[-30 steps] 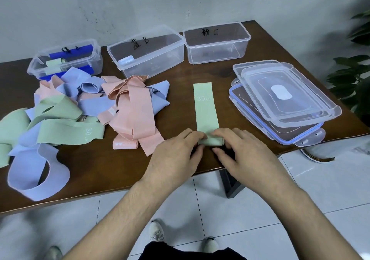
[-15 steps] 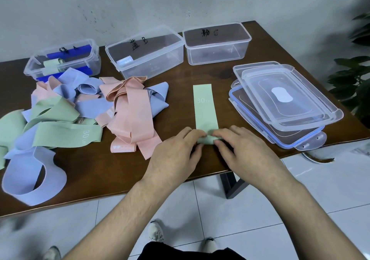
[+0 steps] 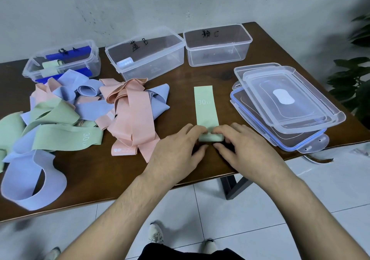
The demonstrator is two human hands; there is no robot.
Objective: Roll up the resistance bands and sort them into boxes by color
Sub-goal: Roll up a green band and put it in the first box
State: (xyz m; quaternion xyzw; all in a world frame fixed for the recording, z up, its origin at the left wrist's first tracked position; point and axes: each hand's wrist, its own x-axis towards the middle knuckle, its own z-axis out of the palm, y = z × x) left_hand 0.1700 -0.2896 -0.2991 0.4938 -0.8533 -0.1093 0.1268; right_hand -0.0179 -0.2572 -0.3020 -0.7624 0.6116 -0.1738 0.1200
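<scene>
The near end of the green band (image 3: pixel 205 107) is rolled under the fingertips of the left hand (image 3: pixel 176 149) and right hand (image 3: pixel 246 147) — how many turns the roll has cannot be told. The band pile (image 3: pixel 60 123) runs off the left edge, and its lower bands lie hidden under those on top. At the right edge the plant (image 3: pixel 354 75) is cut off — the lower lids (image 3: pixel 280 131) are mostly covered.
</scene>
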